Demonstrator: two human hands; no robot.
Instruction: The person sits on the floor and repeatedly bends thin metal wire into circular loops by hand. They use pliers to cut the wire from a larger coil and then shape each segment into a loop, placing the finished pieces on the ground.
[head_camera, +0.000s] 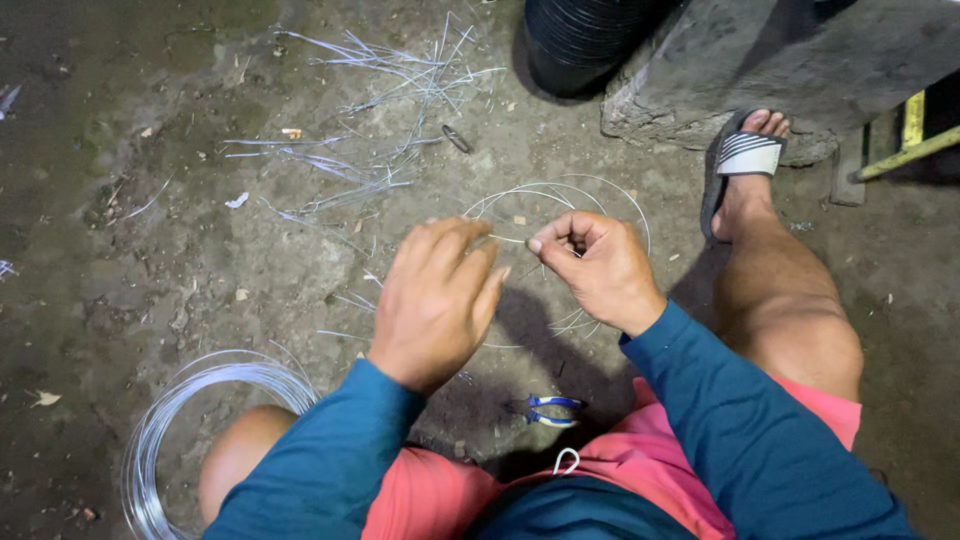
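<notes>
My left hand (437, 298) and my right hand (597, 268) are close together above the dirt floor, both pinching a thin silver wire (510, 240) that runs between their fingertips. The wire continues into a small loose loop of wire (610, 190) lying on the ground just beyond my right hand. My sleeves are dark blue and I sit with knees apart in pink shorts. Blue-handled pliers (550, 409) lie on the ground between my legs, below my hands.
A large coil of silver wire (165, 420) lies by my left knee. Several cut straight wire pieces (385, 150) are scattered at the top. A black ribbed cylinder (580, 45) and a concrete block (760, 60) stand at top right beside my sandalled foot (748, 160).
</notes>
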